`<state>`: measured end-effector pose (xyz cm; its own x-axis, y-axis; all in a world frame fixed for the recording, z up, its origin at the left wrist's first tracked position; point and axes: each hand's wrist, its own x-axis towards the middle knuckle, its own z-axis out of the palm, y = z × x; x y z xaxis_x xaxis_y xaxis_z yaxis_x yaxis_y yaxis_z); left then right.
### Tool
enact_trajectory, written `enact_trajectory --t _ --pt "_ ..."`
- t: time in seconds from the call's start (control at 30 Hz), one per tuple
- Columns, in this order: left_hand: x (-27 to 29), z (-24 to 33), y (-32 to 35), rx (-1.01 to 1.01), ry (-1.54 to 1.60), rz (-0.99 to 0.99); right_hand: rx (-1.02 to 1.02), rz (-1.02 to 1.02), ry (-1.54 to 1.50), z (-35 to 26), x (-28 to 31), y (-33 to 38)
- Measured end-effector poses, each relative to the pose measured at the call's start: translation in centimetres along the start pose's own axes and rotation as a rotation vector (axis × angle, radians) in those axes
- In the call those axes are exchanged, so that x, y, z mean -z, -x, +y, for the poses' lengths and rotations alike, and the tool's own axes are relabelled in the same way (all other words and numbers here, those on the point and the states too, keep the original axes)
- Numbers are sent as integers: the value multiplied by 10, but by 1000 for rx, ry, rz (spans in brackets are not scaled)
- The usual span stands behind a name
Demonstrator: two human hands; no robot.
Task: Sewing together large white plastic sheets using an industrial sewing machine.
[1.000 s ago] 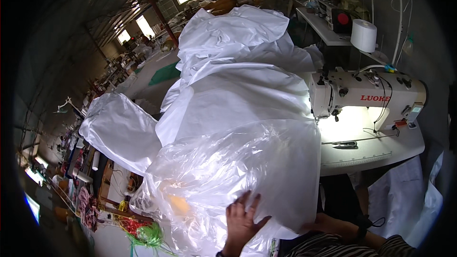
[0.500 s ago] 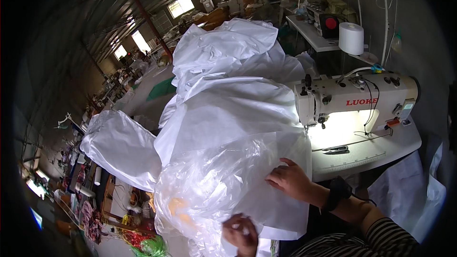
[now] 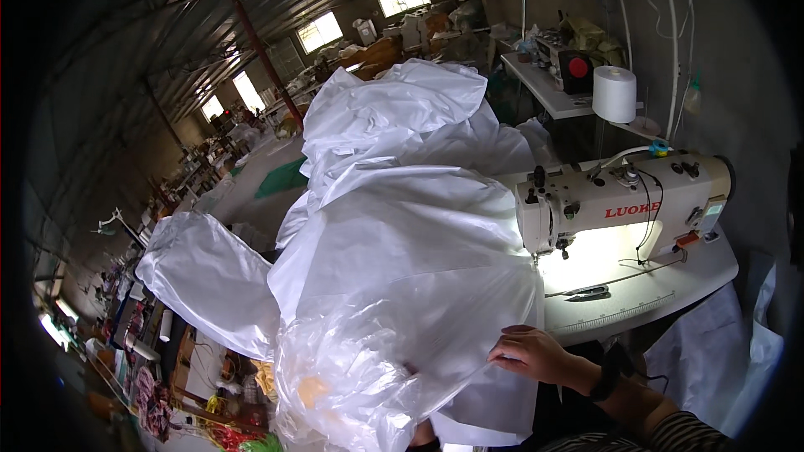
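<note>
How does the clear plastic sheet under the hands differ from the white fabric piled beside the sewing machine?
The clear plastic sheet is see-through and glossy, with many fine crinkles; the white fabric is opaque and matt, in broad folds. The plastic lies nearest the person, under the right hand; the fabric is heaped further away, left of the sewing machine. Both are loose, bulky and crumpled.

Right hand [image 3: 536,354] sits low in the view, palm down, fingers bent and pointing left, knuckles up; its wrist has a dark band and the forearm, in a striped sleeve, runs off toward the lower right corner; left hand [image 3: 423,437] barely shows at the bottom edge, mostly covered, so can't tell its grip.
</note>
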<state>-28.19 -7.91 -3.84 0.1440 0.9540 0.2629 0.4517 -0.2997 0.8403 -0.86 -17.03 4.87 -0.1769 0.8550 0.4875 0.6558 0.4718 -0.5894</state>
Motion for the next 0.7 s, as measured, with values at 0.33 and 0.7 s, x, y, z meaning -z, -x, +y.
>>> enact_trajectory --t 0.33,0.7 --pt "233 -120 90 342 -116 476 32 -307 220 7 -70 35" --pt "484 -283 355 962 -264 1011 -474 -552 -980 -57 -215 6"
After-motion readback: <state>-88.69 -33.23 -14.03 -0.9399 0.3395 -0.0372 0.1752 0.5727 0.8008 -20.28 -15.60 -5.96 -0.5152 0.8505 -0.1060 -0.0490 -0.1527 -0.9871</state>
